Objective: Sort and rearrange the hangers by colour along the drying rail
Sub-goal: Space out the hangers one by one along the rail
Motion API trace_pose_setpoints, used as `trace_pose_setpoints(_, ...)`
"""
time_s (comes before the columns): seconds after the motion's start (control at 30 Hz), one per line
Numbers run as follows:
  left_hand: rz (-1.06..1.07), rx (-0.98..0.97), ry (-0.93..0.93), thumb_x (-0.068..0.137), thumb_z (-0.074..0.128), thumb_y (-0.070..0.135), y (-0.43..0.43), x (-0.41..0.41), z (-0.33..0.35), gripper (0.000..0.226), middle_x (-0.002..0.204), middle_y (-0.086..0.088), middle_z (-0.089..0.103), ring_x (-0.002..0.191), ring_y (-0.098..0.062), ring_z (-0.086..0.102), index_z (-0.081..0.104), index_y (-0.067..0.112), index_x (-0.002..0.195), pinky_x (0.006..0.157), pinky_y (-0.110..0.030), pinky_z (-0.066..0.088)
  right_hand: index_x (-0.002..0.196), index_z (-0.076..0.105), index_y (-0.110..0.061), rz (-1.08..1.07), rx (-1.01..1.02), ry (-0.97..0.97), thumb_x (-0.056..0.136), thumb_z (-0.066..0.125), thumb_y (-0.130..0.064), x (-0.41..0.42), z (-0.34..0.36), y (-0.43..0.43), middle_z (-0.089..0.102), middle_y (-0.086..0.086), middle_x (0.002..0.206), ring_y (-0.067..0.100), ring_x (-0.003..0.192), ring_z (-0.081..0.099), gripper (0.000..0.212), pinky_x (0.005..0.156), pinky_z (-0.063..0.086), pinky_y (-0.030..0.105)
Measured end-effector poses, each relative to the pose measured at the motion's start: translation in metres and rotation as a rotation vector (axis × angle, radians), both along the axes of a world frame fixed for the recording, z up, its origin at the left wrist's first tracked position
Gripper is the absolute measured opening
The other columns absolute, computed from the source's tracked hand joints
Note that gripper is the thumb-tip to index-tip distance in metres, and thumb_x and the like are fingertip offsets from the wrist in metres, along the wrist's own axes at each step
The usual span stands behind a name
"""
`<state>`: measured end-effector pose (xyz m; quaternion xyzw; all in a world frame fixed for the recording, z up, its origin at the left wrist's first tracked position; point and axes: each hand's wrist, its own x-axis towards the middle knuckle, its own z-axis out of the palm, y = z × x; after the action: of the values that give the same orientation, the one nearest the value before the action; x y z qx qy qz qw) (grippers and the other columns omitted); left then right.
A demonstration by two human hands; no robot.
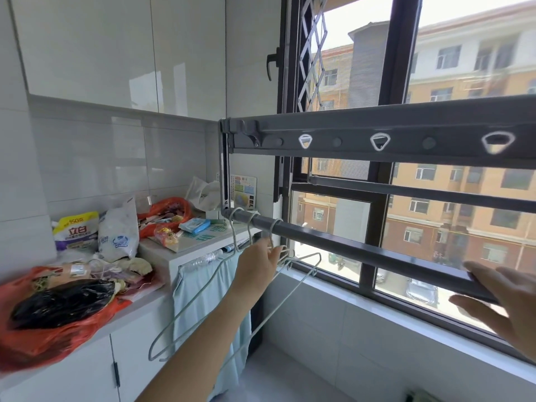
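Three hangers (pixel 233 230) of pale wire are hanging by their hooks at the left end of the rail (pixel 362 250), bunched close beside the end bracket. The left hand (pixel 258 262) is reaching in among them, fingers straight and a little apart. Its tips are touching the wire under the third hook and are not closing round anything. The right hand (pixel 499 303) is hovering at the rail's right end, blurred, with its fingers spread wide and the rail passing between them; whether it is touching the rail I cannot tell.

On the counter (pixel 145 303) a pouch (pixel 76 227) is showing 立白 in dark letters, with 150 on a yellow band above. A white bag (pixel 119 236) beside it is carrying a blue emblem, and a card (pixel 243 188) is leaning against the wall behind; their print is too small to read. A red bag (pixel 58 329) is sitting at the counter's near edge.

From the third hook to the right hand the rail is running bare. The hangers' lower ends are dangling in front of a pale cloth (pixel 208 288), just off the counter's edge. A second rail (pixel 420 192) is running behind and above, and a beam (pixel 435 120) with white-ringed holes is crossing overhead, both in front of the window (pixel 385 82).
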<state>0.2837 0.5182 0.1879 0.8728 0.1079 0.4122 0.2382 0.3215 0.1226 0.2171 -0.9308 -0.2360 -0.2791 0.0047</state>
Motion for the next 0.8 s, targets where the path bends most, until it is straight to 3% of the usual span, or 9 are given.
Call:
trace_pose_setpoints(0.17, -0.097, -0.176, -0.22, 0.085, 0.057, 0.042, -0.037, -0.025, -0.017, 0.041, 0.07, 0.005, 0.052, 0.06, -0.005, 0.052, 0.046, 0.011, 0.11, 0.052, -0.017, 0.043, 0.13, 0.05, -0.014, -0.01, -0.005, -0.21, 0.08, 0.041, -0.068, -0.034, 0.015, -0.014, 0.065, 0.012, 0.108, 0.038, 0.093, 0.062, 0.073, 0.076, 0.05, 0.053)
trace_pose_setpoints(0.33, -0.315, -0.227, -0.344, 0.085, 0.058, 0.04, -0.116, -0.05, -0.013, 0.042, 0.082, 0.001, 0.057, 0.07, -0.008, 0.056, 0.046, 0.013, 0.114, 0.059, -0.012, 0.046, 0.126, 0.055, -0.013, -0.109, -0.062, -0.213, 0.079, 0.036, -0.069, -0.083, 0.042, -0.064, 0.064, 0.013, 0.114, 0.036, 0.098, 0.064, 0.076, 0.08, 0.053, 0.049)
trace_pose_setpoints(0.53, -0.682, -0.245, -0.199, 0.076, 0.051, 0.053, -0.264, -0.075, -0.017, 0.04, 0.084, 0.012, 0.059, 0.071, -0.011, 0.059, 0.049, 0.027, 0.107, 0.057, -0.018, 0.049, 0.13, 0.053, -0.019, -0.209, -0.049, -0.085, 0.076, 0.043, -0.069, -0.123, 0.073, -0.173, 0.057, 0.005, 0.131, 0.027, 0.115, 0.057, 0.074, 0.094, 0.046, 0.044)
trace_pose_setpoints(0.63, -0.823, -0.265, -0.063, 0.075, 0.047, 0.059, -0.347, -0.09, -0.025, 0.031, 0.089, 0.019, 0.06, 0.076, -0.004, 0.06, 0.051, 0.039, 0.097, 0.057, -0.011, 0.046, 0.128, 0.054, -0.018, -0.258, -0.039, -0.009, 0.07, 0.041, -0.073, -0.134, 0.085, -0.24, 0.053, 0.005, 0.135, 0.024, 0.121, 0.052, 0.081, 0.101, 0.042, 0.043)
trace_pose_setpoints(0.7, -0.91, -0.262, 0.009, 0.077, 0.048, 0.059, -0.402, -0.098, -0.03, 0.027, 0.081, 0.018, 0.062, 0.077, 0.0, 0.06, 0.053, 0.038, 0.094, 0.059, -0.008, 0.044, 0.129, 0.053, -0.018, -0.273, -0.042, 0.062, 0.066, 0.043, -0.074, -0.138, 0.085, -0.277, 0.052, 0.004, 0.136, 0.023, 0.123, 0.05, 0.085, 0.103, 0.039, 0.042)
trace_pose_setpoints(0.8, -0.981, -0.269, 0.092, 0.085, 0.059, 0.039, -0.476, -0.105, -0.036, 0.019, 0.08, 0.02, 0.059, 0.075, 0.007, 0.057, 0.059, 0.025, 0.097, 0.061, -0.005, 0.041, 0.132, 0.05, -0.021, -0.261, -0.113, 0.15, 0.064, 0.049, -0.071, -0.134, 0.077, -0.312, 0.056, 0.002, 0.132, 0.022, 0.12, 0.052, 0.084, 0.105, 0.039, 0.042)
